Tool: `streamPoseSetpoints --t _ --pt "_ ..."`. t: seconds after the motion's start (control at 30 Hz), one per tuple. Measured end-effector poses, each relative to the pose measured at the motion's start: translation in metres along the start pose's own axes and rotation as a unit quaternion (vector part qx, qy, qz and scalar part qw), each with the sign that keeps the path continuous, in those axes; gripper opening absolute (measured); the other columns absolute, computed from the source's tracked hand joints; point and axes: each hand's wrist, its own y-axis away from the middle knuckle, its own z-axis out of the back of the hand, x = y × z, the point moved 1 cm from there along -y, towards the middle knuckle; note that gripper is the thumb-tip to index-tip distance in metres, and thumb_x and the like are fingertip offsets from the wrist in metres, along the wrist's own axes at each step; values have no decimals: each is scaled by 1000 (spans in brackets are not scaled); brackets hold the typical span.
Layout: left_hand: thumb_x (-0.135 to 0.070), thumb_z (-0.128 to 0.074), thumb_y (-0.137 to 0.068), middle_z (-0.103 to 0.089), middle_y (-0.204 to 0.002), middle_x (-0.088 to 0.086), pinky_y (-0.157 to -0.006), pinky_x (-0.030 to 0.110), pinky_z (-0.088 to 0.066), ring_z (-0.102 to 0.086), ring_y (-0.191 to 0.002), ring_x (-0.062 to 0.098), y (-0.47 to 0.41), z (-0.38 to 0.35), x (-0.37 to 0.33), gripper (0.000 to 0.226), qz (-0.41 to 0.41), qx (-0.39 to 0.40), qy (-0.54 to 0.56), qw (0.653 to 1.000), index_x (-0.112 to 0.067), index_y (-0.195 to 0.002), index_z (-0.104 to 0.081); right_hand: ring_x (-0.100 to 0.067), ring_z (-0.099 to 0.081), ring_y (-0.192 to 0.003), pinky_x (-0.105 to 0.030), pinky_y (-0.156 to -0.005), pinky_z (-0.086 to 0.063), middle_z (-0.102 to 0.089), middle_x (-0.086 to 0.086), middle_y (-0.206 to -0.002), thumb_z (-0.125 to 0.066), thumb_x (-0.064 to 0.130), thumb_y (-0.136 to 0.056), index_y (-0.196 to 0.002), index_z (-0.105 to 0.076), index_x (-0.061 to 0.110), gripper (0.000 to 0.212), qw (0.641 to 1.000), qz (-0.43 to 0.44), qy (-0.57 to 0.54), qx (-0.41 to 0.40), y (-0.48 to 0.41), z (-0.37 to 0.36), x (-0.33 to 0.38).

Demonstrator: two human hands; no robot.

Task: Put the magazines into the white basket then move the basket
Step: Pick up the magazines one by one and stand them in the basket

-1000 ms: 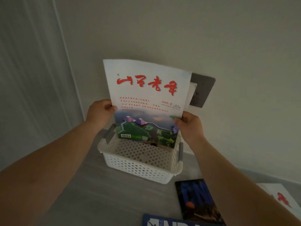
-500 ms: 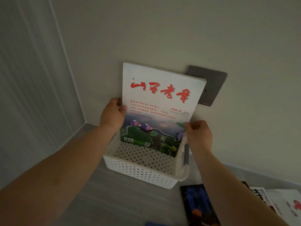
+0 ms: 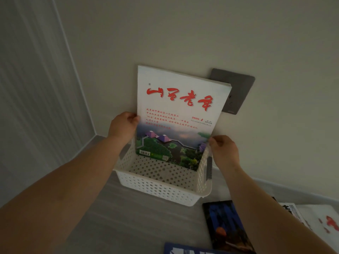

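Note:
A white magazine with red title characters (image 3: 176, 114) stands upright in the perforated white basket (image 3: 157, 189), leaning back against the wall. Its lower edge rests on the basket floor at the far side. My left hand (image 3: 123, 126) grips the magazine's left edge. My right hand (image 3: 224, 151) pinches its right edge just above the basket's right rim. The basket sits on a grey surface close to the wall.
A dark magazine with blue print (image 3: 227, 226) lies flat to the basket's right front. More magazines, one black and white (image 3: 291, 209) and one white with red marks (image 3: 326, 224), lie at the far right. A blue one (image 3: 187, 251) shows at the bottom edge. A grey wall plate (image 3: 236, 88) sits behind the magazine.
The magazine has sunk lower into the basket and tipped back toward the wall. Both hands have followed it down along its edges.

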Motion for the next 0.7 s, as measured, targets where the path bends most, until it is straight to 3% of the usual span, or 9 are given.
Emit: streamPoseSetpoints --t 0.2,0.33,0.4,0.53,0.63,0.7 --pt "-19 -44 -91 -61 -119 15 -85 32 -39 -56 -104 29 43 19 1 29 -17 10 41 999 -7 -115 -56 -18 -50 -81 -25 -72 -36 -66 -13 -106 -51 17 -87 -104 -61 7 22 1000 -23 15 -10 33 38 -7" --pt "-14 -50 -88 -62 -95 4 -66 13 -39 -53 -76 8 104 36 -6 20 -52 41 112 991 -8 -102 -63 -22 -56 -85 -27 -71 -42 -66 -18 -101 -55 9 -85 -99 -63 4 17 999 -32 -5 34 81 73 -20" --pt "-9 -53 -85 -61 -84 -1 -61 5 -37 -52 -70 2 144 42 -10 14 -68 87 151 982 -14 -90 -65 -23 -57 -84 -29 -73 -46 -65 -16 -96 -56 8 -84 -94 -62 7 12 998 -27 -12 60 110 94 -29" --pt "-17 -54 -85 -58 -76 -20 -63 10 -36 -54 -75 -4 238 50 -21 25 -72 208 151 964 -39 -73 -53 -6 -55 -70 -18 -60 -44 -59 7 -76 -58 12 -83 -84 -58 21 9 996 -11 22 86 167 132 -56" --pt "-17 -53 -86 -61 -76 -20 -59 6 -37 -56 -73 -6 300 39 -24 28 -36 265 154 951 -40 -69 -54 -7 -56 -74 -18 -62 -41 -59 7 -80 -58 10 -83 -95 -61 16 13 993 -36 30 104 205 157 -89" --pt "-17 -52 -88 -63 -78 -19 -54 4 -40 -57 -72 -5 336 22 -27 28 3 306 141 942 -39 -69 -54 -14 -58 -81 -24 -73 -45 -59 4 -82 -57 6 -83 -107 -57 9 24 994 -61 18 94 224 178 -117"
